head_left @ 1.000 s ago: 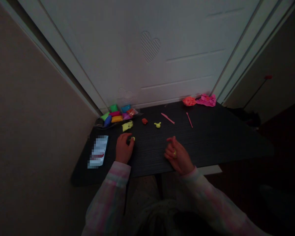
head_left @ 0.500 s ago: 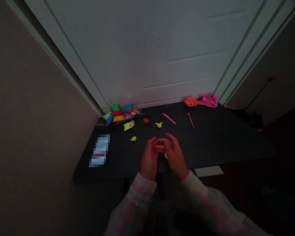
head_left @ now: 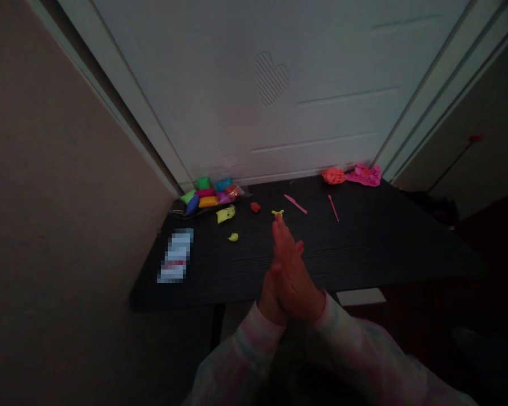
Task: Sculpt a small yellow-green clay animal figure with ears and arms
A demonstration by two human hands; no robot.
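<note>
My left hand [head_left: 269, 298] and my right hand [head_left: 293, 266] are pressed flat together, palm to palm, fingers pointing away from me, above the front middle of the black table [head_left: 376, 242]. A small yellow clay piece seen in my right hand earlier is hidden between the palms. Just beyond my fingertips lies a small yellow clay figure [head_left: 277, 213]. A yellow clay lump [head_left: 233, 237] lies to the left of my hands.
Several coloured clay packs [head_left: 207, 194] sit at the back left, with a yellow packet [head_left: 226, 214] and a red lump [head_left: 255, 207] near them. Two pink tools [head_left: 295, 203] [head_left: 333, 207], orange clay [head_left: 333, 176] and pink clay [head_left: 364, 173] lie further back. A blurred flat object [head_left: 175, 255] lies left.
My left hand left the yellow lump at the left and came to my right hand. The two hands closed together, palm on palm, over the small yellow piece.
</note>
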